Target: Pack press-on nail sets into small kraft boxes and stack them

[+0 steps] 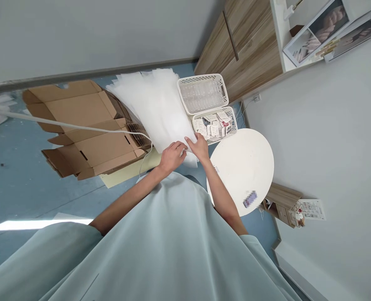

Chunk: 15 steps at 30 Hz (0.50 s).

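A thick stack of thin, white, translucent foam sheets [157, 100] lies fanned out in front of me. At its near end, my left hand [173, 156] has its fingers curled and pinched on the edge of a foam sheet. Close beside it, my right hand [198, 147] grips the same end, thumb pointing toward the left hand and fingers over the sheet. A loose white corner [191, 159] hangs below the hands. The fingertips are partly hidden, so how many sheets they hold cannot be made out.
Flattened brown cardboard boxes [88, 108] lie left of the stack, a white cable [79, 128] running across them. To the right stand a white basket of clear plastic pieces [202, 95], another with small printed packets [215, 127], and a round white table [242, 167] carrying a blurred purple item [250, 199].
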Tool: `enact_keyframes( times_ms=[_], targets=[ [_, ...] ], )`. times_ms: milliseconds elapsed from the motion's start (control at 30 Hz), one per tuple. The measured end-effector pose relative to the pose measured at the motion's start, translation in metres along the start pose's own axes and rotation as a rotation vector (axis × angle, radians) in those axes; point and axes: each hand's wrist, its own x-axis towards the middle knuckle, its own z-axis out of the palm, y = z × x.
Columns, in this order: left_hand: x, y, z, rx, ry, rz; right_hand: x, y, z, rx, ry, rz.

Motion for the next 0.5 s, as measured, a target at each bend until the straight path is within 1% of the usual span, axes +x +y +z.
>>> enact_keyframes(
  times_ms=[67, 133, 167, 200, 267, 300, 333, 400, 433, 500],
  targets=[
    [-0.009, 0.003, 0.003, -0.1, -0.012, 0.0, -0.001, -0.001, -0.002, -0.031, -0.036, 0.002],
    [-0.011, 0.002, 0.007, -0.245, 0.009, -0.045, -0.008, 0.0, -0.006, -0.03, -0.037, -0.014],
    [-0.01, 0.002, 0.009, -0.326, 0.041, -0.106, -0.013, 0.001, -0.01, -0.017, -0.023, -0.026],
    [-0.007, 0.001, 0.011, -0.408, 0.079, -0.195, -0.02, 0.003, -0.013, 0.002, -0.008, -0.035],
    [0.006, 0.0, 0.015, -0.574, 0.128, -0.413, -0.034, 0.01, -0.022, 0.057, 0.017, -0.044],
    [0.014, 0.0, 0.016, -0.658, 0.123, -0.509, -0.042, 0.015, -0.027, 0.096, 0.027, -0.044],
    [0.022, 0.002, 0.018, -0.747, 0.096, -0.572, -0.05, 0.02, -0.032, 0.141, 0.038, -0.04],
    [0.038, 0.01, 0.022, -0.894, 0.051, -0.609, -0.068, 0.033, -0.042, 0.235, 0.062, -0.015],
    [0.045, 0.016, 0.025, -0.935, 0.044, -0.592, -0.077, 0.04, -0.047, 0.273, 0.077, 0.006],
    [0.055, 0.031, 0.031, -0.936, 0.062, -0.519, -0.095, 0.056, -0.056, 0.33, 0.114, 0.061]
  ],
)
